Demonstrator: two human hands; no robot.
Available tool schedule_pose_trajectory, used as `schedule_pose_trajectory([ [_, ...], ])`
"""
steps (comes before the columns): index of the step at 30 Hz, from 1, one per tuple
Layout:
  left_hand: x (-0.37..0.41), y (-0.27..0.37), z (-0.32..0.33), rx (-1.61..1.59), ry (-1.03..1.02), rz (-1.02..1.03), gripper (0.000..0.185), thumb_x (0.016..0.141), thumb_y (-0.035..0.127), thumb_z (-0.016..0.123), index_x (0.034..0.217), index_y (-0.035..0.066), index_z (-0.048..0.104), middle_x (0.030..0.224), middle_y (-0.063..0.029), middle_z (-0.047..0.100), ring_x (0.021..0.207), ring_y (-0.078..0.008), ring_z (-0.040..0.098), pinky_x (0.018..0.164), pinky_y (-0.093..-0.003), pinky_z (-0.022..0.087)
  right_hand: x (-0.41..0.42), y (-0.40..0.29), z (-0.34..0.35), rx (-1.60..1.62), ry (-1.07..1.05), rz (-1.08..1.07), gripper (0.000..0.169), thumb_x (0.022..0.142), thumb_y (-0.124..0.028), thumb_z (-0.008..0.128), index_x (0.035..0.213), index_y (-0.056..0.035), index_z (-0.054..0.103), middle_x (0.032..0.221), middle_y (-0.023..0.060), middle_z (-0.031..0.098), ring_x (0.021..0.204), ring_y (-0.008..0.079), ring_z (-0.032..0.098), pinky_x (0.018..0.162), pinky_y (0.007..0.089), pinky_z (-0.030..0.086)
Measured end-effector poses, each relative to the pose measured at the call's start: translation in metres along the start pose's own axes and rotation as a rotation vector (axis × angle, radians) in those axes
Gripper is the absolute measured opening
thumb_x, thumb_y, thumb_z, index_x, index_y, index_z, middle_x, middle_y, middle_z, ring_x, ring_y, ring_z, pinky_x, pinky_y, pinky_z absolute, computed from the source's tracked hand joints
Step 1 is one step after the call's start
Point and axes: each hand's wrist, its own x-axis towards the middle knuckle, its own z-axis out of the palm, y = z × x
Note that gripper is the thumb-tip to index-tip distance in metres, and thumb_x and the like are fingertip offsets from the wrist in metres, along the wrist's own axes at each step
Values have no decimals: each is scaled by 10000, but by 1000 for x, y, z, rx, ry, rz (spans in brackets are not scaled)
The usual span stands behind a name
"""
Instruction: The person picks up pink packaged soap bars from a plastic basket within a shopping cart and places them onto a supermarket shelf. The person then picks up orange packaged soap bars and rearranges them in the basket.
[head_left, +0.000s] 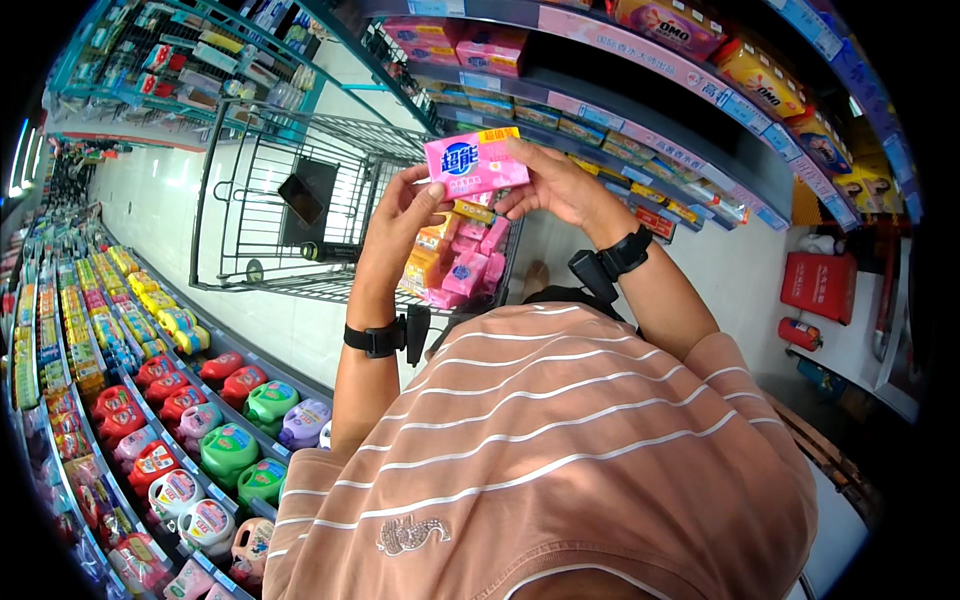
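Note:
A pink packet of laundry soap (477, 166) with a yellow strip is held up between my two hands, above the near end of a wire shopping cart (337, 124). My left hand (405, 210) grips its lower left corner, thumb on the front face. On the right side, my right hand (551, 180) pinches the packet's upper corner with the thumb, the other fingers curled below. Beneath the hands, pink soap packets (465, 273) and orange-yellow packets (422, 268) lie piled in the cart. A dark phone-like object (301, 199) rests farther along the cart.
A store shelf (495, 81) with boxed soap and detergent packs runs across the top right. Shelves of detergent bottles (229, 455) curve along the left. A red box (817, 287) and a fire extinguisher (799, 334) are at the right. A teal wire rack (330, 82) stands beyond the cart.

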Motion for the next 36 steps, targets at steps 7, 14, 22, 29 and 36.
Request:
schedule_pose_trajectory([
  [7,-2,9,16,27,83,-91,659,971,455,588,1453,32,441,952,-56,593,781,-120,615,756,-274,544,7,9,-7,-32,-25,99,744,944,-642,507,1371,-35,459,1080,182,680,730,233,724,578,309,612],
  [14,0,0,14,30,122,-186,635,968,606,502,1255,45,588,841,-23,575,701,-121,578,686,-271,520,17,12,-12,-66,-81,288,792,949,-711,382,1325,-26,510,886,209,698,632,225,711,506,301,595],
  [22,3,-2,13,12,143,-207,649,960,658,465,1080,40,622,818,-36,596,677,-138,581,675,-275,510,19,15,-14,-75,-116,362,799,937,-735,373,1288,-36,535,780,173,687,565,205,686,459,290,568],
  [29,-4,-2,12,-14,170,-158,716,956,668,457,1273,39,585,808,-23,575,696,-130,576,686,-265,500,21,20,-14,-111,-149,281,691,939,-678,470,1223,-57,574,836,130,673,602,185,686,492,274,558],
  [36,-7,-12,1,10,122,-156,679,977,567,513,1438,69,479,972,-45,632,738,-124,597,656,-251,472,16,7,-4,-305,-80,173,622,925,-536,638,1300,-62,492,885,95,656,542,135,634,449,229,507],
])
